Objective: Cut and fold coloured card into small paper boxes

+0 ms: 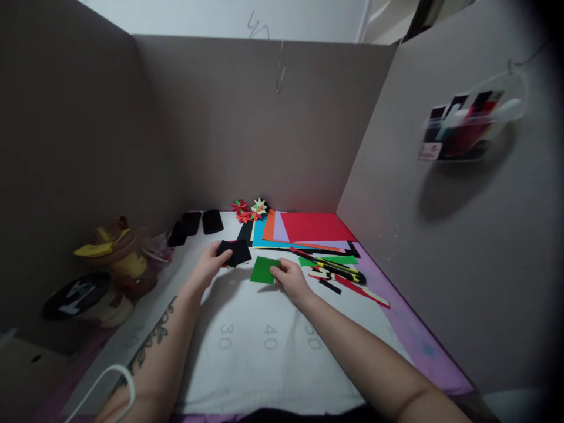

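Note:
Between the thumb and fingers of my left hand (212,262) is a black paper square (237,252), with a bit of red and pale paper showing at its lower edge. My right hand (291,278) pinches a green paper square (263,270) by its right edge. Both squares are held above the white mat (264,376), close together but apart. To the right of my right hand lie a yellow-and-black utility knife (341,270) and several paper offcuts (330,286) in black, red, green and cream.
Behind my hands are stacked coloured sheets (317,227) and folded paper stars (250,210). Black flat objects (212,221) lie at the back left, with pots (123,258) along the left wall. Grey panels enclose three sides; a clear holder (467,126) hangs at right.

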